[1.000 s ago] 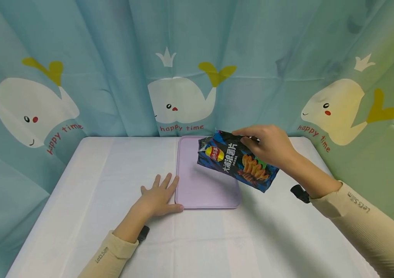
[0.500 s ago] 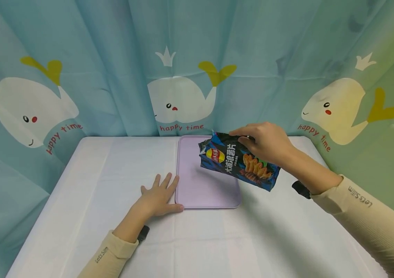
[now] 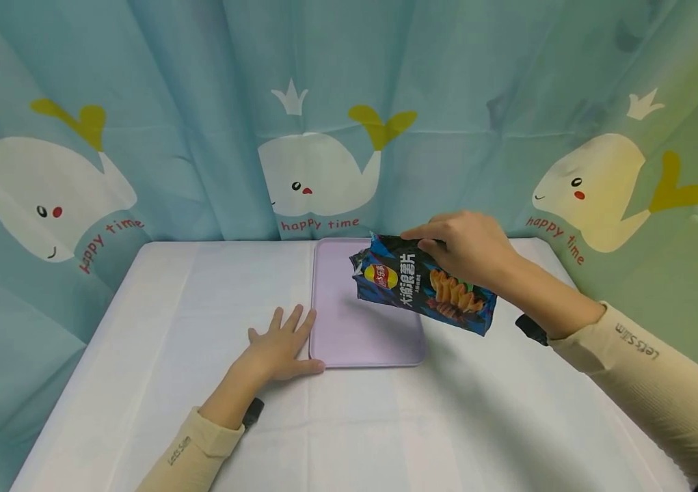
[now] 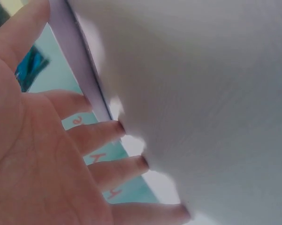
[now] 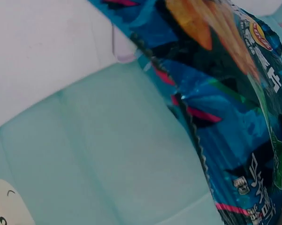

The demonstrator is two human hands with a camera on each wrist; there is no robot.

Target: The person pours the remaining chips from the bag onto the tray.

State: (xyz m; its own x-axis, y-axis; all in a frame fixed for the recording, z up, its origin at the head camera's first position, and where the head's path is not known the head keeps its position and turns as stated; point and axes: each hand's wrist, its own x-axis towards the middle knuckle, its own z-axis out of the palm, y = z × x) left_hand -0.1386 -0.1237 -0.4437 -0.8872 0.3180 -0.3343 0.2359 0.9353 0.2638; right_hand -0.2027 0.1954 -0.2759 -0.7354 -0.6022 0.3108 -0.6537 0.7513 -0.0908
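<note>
Above the right part of a purple tray [image 3: 361,342], my right hand [image 3: 468,249] pinches a dark blue and black bag of chips [image 3: 413,283] by its upper edge. The bag hangs tilted, its left end higher than its right, and the corner at that left end looks torn or crumpled. In the right wrist view the bag [image 5: 211,93] fills the upper right, with only a bit of the hand at the edge. My left hand [image 3: 277,352] lies with spread fingers at the tray's left edge, thumb on its near corner. In the left wrist view, the fingers touch the tray's side [image 4: 80,56].
The tray lies on a white-covered table [image 3: 219,287]. Behind the table and along both sides hangs a blue-green curtain [image 3: 213,171] printed with white whales. A black wrist strap piece [image 3: 532,331] shows under the right wrist.
The right hand has shifted slightly left and up. The bag has turned a little towards level, and its right end has moved right. The left hand has stayed on the tray.
</note>
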